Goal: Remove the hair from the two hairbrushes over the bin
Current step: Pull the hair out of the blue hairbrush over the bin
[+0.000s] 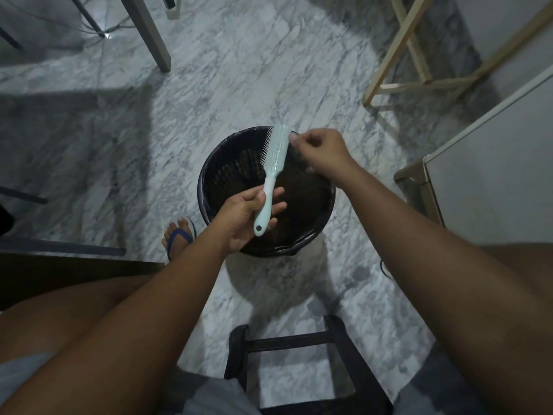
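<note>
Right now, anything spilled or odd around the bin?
Nothing stands out. The left hand holds the hairbrush over the bin, the right hand pinches hair at its bristles; none shows on the floor.

Dim, cool light all round here: the brightest patch sits on the marble floor (254,70) at far centre, with a small glare spot at far left. A broad shadow covers the left, and the bin (203,181) throws its own shadow toward the near side. The pale hairbrush (273,163) reads sharp, but the hair (294,158) beside it sinks into the bin's murk, the near forearms (149,324) go almost black, and straight lines bow at the right and far edges.
</note>
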Demonstrator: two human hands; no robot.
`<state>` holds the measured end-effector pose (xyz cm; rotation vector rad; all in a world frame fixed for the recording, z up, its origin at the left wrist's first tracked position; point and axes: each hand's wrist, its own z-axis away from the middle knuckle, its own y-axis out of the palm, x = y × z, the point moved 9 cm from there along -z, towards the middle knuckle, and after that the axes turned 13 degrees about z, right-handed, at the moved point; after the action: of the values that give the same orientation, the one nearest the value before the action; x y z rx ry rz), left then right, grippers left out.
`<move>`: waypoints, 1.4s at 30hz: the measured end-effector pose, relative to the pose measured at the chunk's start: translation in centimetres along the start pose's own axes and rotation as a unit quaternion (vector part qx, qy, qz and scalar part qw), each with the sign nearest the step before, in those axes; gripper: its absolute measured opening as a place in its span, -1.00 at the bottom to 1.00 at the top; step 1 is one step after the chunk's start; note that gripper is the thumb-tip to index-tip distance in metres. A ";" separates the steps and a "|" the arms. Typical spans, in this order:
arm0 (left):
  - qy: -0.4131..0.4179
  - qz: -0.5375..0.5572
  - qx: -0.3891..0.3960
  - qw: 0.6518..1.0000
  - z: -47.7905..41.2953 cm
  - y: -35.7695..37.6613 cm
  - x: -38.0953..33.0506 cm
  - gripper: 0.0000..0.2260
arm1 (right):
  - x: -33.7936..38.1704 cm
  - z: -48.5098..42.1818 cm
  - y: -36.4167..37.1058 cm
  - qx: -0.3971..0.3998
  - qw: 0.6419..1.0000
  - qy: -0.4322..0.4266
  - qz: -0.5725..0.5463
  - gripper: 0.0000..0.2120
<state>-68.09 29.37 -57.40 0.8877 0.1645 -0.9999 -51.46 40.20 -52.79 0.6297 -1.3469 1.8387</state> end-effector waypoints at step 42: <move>-0.019 -0.041 0.019 0.999 0.4 -1.4 1.6 -0.73 | 0.1 -0.9 -0.9 -0.120 0.993 0.018 -0.014 -0.72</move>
<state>-68.42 27.69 -58.75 0.9010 0.1518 -1.0987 -50.76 41.26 -52.47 0.4843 -1.4987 1.6254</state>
